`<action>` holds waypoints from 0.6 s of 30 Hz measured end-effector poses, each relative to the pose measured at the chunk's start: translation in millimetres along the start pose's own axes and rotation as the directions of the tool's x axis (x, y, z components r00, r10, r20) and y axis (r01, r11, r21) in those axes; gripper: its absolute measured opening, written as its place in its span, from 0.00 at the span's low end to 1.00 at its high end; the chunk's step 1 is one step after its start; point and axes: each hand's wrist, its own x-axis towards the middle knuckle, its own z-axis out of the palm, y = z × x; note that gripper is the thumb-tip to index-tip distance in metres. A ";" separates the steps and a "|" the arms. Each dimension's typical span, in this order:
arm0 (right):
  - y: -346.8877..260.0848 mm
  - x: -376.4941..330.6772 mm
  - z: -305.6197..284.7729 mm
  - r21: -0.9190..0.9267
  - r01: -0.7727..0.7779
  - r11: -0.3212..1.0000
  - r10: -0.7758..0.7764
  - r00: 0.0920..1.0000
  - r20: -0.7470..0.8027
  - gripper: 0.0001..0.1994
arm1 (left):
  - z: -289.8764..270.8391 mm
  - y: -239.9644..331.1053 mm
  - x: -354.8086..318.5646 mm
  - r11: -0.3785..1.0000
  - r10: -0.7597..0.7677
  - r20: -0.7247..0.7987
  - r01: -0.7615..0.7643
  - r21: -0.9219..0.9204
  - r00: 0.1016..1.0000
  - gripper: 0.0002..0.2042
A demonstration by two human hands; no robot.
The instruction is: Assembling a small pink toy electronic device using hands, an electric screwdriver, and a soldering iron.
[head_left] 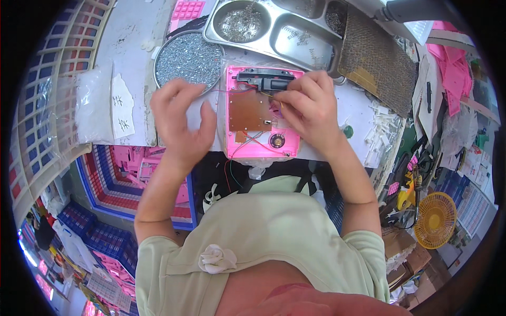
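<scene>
A pink plastic housing (235, 150) lies open on the white table, with a brown circuit board (249, 111), thin red wires, a small round speaker (276, 140) and a black part (263, 80) along its far edge. My right hand (307, 108) rests on the housing's right side, its fingertips pinching at the wires beside the black part. My left hand (179, 121) hovers just left of the housing, fingers curled and apart, holding nothing that I can see.
A round metal dish of small screws (188, 59) sits behind my left hand. A steel compartment tray (279, 31) with more small metal parts stands at the back. Blue crates with pink parts (132, 163) lie below the table's left. A yellow fan (436, 220) stands at right.
</scene>
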 end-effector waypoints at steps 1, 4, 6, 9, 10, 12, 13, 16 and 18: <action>-0.3 -7.0 0.9 0.023 -0.040 0.999 0.041 0.998 -0.037 0.11 | -1.3 7.4 -3.0 0.999 -0.020 -0.085 0.017 -0.036 0.996 0.17; -2.1 -17.6 0.7 0.127 -0.130 0.983 0.145 0.983 -0.113 0.11 | -6.4 51.2 4.6 0.976 0.005 0.181 0.034 -0.215 0.983 0.16; -2.7 -18.7 -2.7 0.218 -0.160 0.963 0.189 0.974 -0.122 0.12 | 18.3 61.3 10.4 0.921 -0.108 0.306 0.212 -0.328 0.946 0.15; 2.1 -23.3 -10.2 0.279 -0.159 0.947 0.208 0.966 -0.154 0.11 | 43.6 53.3 23.3 0.864 -0.119 0.511 0.343 -0.369 0.851 0.14; 3.0 -23.5 -13.9 0.296 -0.186 0.937 0.235 0.962 -0.140 0.10 | 49.3 49.4 27.5 0.858 -0.101 0.576 0.364 -0.362 0.811 0.13; 4.8 -22.5 -21.1 0.330 -0.240 0.913 0.290 0.951 -0.111 0.09 | 55.7 43.7 35.4 0.880 -0.021 0.631 0.314 -0.357 0.775 0.11; 6.6 -23.1 -22.1 0.348 -0.250 0.904 0.303 0.947 -0.106 0.09 | 57.1 41.3 39.3 0.885 0.000 0.666 0.310 -0.347 0.746 0.10; 9.6 -25.2 -19.9 0.409 -0.302 0.861 0.366 0.927 -0.085 0.08 | 56.6 44.7 48.8 0.843 -0.106 0.747 0.457 -0.283 0.657 0.07; 7.8 -26.1 -16.0 0.458 -0.364 0.811 0.437 0.898 -0.060 0.08 | 55.0 49.8 50.0 0.766 -0.243 0.766 0.602 -0.225 0.596 0.06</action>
